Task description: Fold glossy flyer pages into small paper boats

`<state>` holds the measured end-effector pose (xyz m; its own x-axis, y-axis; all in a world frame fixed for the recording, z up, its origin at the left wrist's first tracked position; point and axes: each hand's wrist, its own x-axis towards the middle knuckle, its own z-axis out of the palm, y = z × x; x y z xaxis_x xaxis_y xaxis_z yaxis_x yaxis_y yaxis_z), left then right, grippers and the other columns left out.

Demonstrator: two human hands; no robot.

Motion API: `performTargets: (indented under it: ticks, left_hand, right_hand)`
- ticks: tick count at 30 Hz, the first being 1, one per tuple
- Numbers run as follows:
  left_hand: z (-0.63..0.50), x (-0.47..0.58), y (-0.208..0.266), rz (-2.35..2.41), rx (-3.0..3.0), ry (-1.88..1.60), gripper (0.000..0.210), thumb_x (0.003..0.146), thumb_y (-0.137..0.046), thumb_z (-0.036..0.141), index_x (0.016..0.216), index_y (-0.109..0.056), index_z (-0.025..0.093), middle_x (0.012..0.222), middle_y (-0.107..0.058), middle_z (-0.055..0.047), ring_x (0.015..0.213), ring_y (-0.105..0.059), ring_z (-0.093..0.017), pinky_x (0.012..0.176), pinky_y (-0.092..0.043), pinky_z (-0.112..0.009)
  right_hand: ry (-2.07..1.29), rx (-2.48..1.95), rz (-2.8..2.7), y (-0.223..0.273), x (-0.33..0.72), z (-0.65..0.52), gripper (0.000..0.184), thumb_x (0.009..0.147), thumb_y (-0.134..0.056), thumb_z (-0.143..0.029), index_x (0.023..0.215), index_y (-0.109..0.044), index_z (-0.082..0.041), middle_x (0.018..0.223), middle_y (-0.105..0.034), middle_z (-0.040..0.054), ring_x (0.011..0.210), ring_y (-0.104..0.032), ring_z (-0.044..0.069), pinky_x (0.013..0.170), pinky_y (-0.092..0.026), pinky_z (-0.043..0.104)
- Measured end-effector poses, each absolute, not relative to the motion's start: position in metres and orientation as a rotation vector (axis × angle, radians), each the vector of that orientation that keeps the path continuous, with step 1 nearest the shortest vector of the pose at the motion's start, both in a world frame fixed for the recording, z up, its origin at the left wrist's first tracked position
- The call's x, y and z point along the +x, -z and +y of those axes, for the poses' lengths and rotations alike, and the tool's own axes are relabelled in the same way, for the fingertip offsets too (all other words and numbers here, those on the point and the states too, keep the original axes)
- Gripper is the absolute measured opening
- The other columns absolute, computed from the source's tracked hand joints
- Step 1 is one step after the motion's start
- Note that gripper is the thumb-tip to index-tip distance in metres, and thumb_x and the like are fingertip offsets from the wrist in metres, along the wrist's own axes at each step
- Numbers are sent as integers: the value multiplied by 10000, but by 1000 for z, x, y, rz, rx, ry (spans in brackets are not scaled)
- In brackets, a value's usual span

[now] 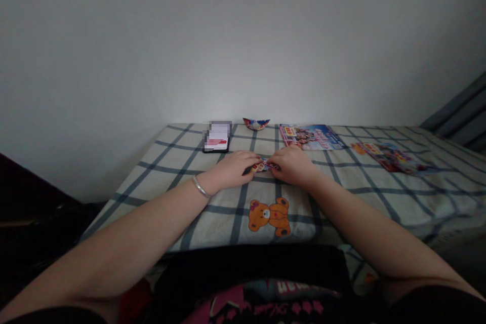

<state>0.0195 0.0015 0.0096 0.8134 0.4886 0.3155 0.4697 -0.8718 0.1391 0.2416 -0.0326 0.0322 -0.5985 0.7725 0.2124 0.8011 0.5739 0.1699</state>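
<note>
Between my two hands, low over the checked cloth, is a small folded piece of colourful printed paper (261, 166). My left hand (236, 168) has its fingers closed on the paper's left end; a silver bangle circles that wrist. Closed on the right end is my right hand (294, 165). Fingers cover both ends, so the paper's full shape is hidden. Beyond the hands, near the wall, sits a folded boat-like shape (256, 124) of similar printed paper. A flat printed leaflet (313, 136) lies just past my right hand.
A checked cloth (182, 162) with a printed bear covers the surface. A phone (217, 137) with a lit, blurred screen lies at the back left. Another printed leaflet (393, 158) rests farther right. The white wall (243, 40) rises behind the back edge.
</note>
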Motion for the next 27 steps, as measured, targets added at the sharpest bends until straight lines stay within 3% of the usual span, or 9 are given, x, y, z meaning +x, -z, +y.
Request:
performTargets:
  ticks: [4,9,14,21,27]
  left_hand:
    - [1,18,-10,799,2899,-557,344,858,-534,187,1191,-619,189,1216,-639,-85,1147,-581,-226,1047,-445,-386]
    - [1,19,-7,923,2777,-649,335,923,-521,273,1240,-585,186,1237,-645,-84,1161,-594,-229,1034,-459,-375]
    - [-1,23,-5,1144,2471,-833,455,927,-546,283,1361,-463,172,1167,-684,-82,1041,-662,-214,912,-526,-346]
    - [-4,27,-9,1162,2562,-797,209,961,-499,274,1091,-638,187,1063,-708,-65,975,-670,-216,877,-530,-343]
    - [-9,31,-10,1163,2583,-848,243,960,-493,286,1137,-601,158,1109,-683,-91,1038,-646,-226,937,-511,-360]
  right_hand:
    - [392,-1393,-2667,-32,238,-35,282,865,-557,-233,1081,-728,-168,965,-737,113,939,-660,251,830,-402,350]
    - [303,-1440,-2572,-30,234,-36,273,867,-549,-254,1058,-733,-189,1006,-745,91,942,-663,238,813,-426,323]
    - [277,-1547,-2394,-28,225,-39,258,861,-530,-254,984,-753,-208,914,-751,81,883,-661,230,730,-440,299]
    - [149,-1656,-2311,-26,219,-39,233,863,-536,-291,980,-735,-261,930,-744,46,867,-663,211,666,-432,269]
    - [112,-1679,-2288,-28,217,-40,240,881,-519,-317,962,-735,-251,899,-743,45,839,-662,197,638,-404,260]
